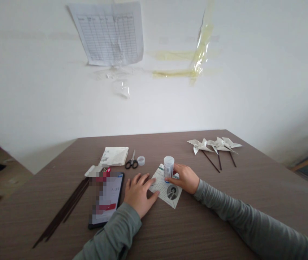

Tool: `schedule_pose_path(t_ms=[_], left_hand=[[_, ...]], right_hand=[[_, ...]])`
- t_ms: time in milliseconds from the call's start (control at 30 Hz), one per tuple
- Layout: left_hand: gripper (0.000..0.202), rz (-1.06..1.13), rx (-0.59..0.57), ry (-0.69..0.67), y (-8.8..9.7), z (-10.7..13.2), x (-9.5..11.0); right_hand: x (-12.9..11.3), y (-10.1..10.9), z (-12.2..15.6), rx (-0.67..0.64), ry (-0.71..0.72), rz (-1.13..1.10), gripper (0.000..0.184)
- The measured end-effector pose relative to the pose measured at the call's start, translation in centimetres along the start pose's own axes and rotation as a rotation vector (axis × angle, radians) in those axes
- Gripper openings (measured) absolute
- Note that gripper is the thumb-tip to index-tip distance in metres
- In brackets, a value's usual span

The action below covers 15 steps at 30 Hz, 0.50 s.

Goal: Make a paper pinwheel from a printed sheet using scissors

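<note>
My left hand (139, 193) lies flat with fingers spread, pressing the left edge of a printed paper square (167, 189) on the brown table (224, 202). My right hand (186, 177) is closed around a small white glue bottle (169, 167), which stands upright on the paper with its cap off. The bottle's round cap (141, 160) lies to the left, beside black-handled scissors (131, 162).
A phone (106, 202) lies left of my left hand, with several thin dark sticks (64, 211) further left. A folded paper stack (114, 156) sits behind. Three paper pinwheels on sticks (216, 146) lie at the back right. A chart (109, 32) hangs on the wall.
</note>
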<state>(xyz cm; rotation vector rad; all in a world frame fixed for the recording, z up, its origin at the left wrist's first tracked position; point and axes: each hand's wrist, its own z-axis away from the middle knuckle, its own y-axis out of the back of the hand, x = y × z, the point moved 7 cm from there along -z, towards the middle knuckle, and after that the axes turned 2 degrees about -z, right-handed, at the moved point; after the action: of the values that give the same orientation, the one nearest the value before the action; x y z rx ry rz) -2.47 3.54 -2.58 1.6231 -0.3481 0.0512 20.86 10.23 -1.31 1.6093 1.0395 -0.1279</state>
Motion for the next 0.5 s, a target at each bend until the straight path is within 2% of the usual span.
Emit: schedule_pose_path(t_ms=[100, 200, 333, 500], left_hand=[[0.055, 0.012, 0.002, -0.016, -0.1, 0.0, -0.2], [0.054, 0.019, 0.007, -0.02, -0.1, 0.0, -0.4], [0.053, 0.015, 0.002, -0.018, -0.2, 0.0, -0.4], [0.059, 0.023, -0.027, -0.007, 0.4, 0.0, 0.2]], right_hand=[[1.5, 0.3, 0.0, 0.094, -0.072, -0.218, 0.03], [3.2, 0.7, -0.2, 0.188, -0.119, -0.369, 0.045], [4.4, 2.0, -0.6, 0.283, -0.079, -0.402, 0.056], [4.4, 3.4, -0.5, 0.337, 0.014, -0.32, 0.051]])
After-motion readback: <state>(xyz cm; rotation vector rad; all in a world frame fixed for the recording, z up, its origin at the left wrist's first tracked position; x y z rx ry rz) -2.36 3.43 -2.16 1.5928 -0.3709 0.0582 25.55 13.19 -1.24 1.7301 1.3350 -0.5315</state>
